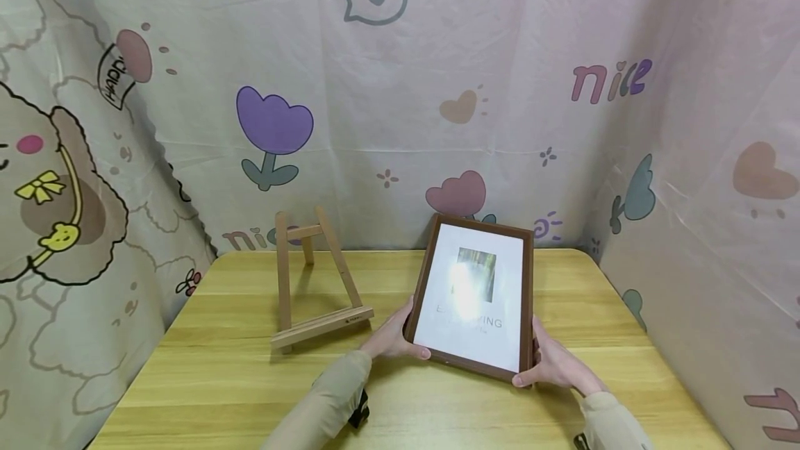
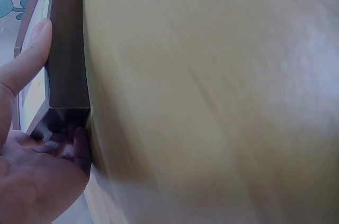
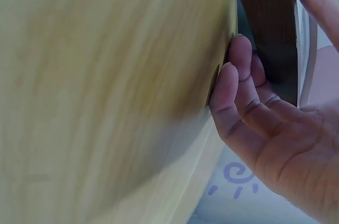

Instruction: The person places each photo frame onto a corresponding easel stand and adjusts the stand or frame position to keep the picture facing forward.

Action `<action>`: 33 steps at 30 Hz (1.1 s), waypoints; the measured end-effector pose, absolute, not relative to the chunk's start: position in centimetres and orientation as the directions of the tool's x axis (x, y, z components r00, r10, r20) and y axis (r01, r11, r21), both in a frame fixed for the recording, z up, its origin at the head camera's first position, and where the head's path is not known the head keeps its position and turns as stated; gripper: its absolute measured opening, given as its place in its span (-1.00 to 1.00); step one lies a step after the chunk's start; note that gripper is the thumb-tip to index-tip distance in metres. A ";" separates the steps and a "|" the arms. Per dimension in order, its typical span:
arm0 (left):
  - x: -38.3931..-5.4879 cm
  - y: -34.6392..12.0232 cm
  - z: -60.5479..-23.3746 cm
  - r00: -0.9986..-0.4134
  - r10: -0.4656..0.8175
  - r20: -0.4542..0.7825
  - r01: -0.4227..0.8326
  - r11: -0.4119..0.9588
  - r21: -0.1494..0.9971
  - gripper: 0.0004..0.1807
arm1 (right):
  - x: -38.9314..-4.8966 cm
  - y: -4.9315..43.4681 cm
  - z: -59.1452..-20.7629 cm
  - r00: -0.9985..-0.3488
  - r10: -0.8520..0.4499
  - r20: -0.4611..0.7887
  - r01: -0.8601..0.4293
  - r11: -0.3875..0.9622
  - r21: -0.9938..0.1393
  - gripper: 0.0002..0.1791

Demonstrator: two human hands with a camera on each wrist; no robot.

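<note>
A brown picture frame (image 1: pixel 528 283) with a white sheet and a small picture behind its glossy front is held tilted over the right half of the table. My left hand (image 1: pixel 392 336) grips its lower left corner, thumb on the front face. At the lower right corner my right hand (image 1: pixel 556 364) holds it the same way. In the left wrist view, the fingers (image 2: pixel 79 147) curl beneath the frame's corner. The right wrist view shows fingertips (image 3: pixel 225 83) under the frame, close to the tabletop. Left of the frame stands a small wooden easel (image 1: pixel 321 325), its ledge facing front.
The wooden table (image 1: pixel 206 373) carries the easel and the frame. A printed fabric curtain (image 1: pixel 387 89) hangs behind the table's back edge and along both sides. Bright glare covers part of the picture. Dark straps (image 1: pixel 359 410) show at the wrists.
</note>
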State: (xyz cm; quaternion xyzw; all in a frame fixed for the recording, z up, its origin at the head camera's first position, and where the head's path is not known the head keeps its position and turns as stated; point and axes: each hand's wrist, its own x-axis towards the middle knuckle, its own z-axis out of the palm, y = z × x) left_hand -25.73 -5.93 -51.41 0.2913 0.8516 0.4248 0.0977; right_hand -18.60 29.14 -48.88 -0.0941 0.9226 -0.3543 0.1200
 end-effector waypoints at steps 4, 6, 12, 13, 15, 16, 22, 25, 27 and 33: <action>-25.6 -5.8 -51.6 -0.823 0.558 0.111 0.412 0.450 0.793 0.40 | -18.7 29.0 -49.0 -0.959 -0.255 -0.124 -0.100 0.716 -0.691 0.62; -25.5 -5.7 -51.6 -0.830 0.544 0.118 0.409 0.452 0.793 0.39 | -18.8 28.9 -49.0 -0.962 -0.249 -0.115 -0.103 0.716 -0.690 0.63; -25.4 -5.7 -51.9 -0.847 0.519 0.117 0.385 0.446 0.808 0.39 | -18.9 28.7 -49.0 -0.967 -0.227 -0.118 -0.087 0.725 -0.683 0.63; -25.4 -5.7 -51.9 -0.849 0.515 0.115 0.378 0.442 0.814 0.39 | -19.0 28.7 -49.0 -0.967 -0.227 -0.116 -0.088 0.724 -0.685 0.63; -25.4 -5.7 -51.9 -0.852 0.510 0.121 0.373 0.428 0.823 0.40 | -19.0 28.7 -49.0 -0.969 -0.220 -0.111 -0.085 0.720 -0.689 0.63; -25.4 -5.7 -51.9 -0.854 0.505 0.123 0.372 0.429 0.823 0.40 | -19.1 28.7 -49.1 -0.970 -0.219 -0.104 -0.089 0.721 -0.688 0.64; -25.5 -5.6 -51.8 -0.875 0.473 0.101 0.345 0.463 0.816 0.39 | -19.2 28.5 -49.3 -0.979 -0.190 -0.072 -0.090 0.724 -0.684 0.67; -25.4 -5.5 -51.8 -0.880 0.462 0.110 0.343 0.459 0.819 0.38 | -19.3 28.4 -49.5 -0.984 -0.167 -0.065 -0.074 0.711 -0.699 0.66; -25.4 -5.4 -51.8 -0.879 0.459 0.130 0.355 0.445 0.822 0.38 | -19.3 28.3 -49.5 -0.986 -0.154 -0.060 -0.065 0.696 -0.715 0.66; -25.5 -5.1 -52.0 -0.875 0.449 0.180 0.379 0.405 0.832 0.39 | -19.6 28.2 -49.6 -0.990 -0.132 -0.047 -0.049 0.646 -0.762 0.65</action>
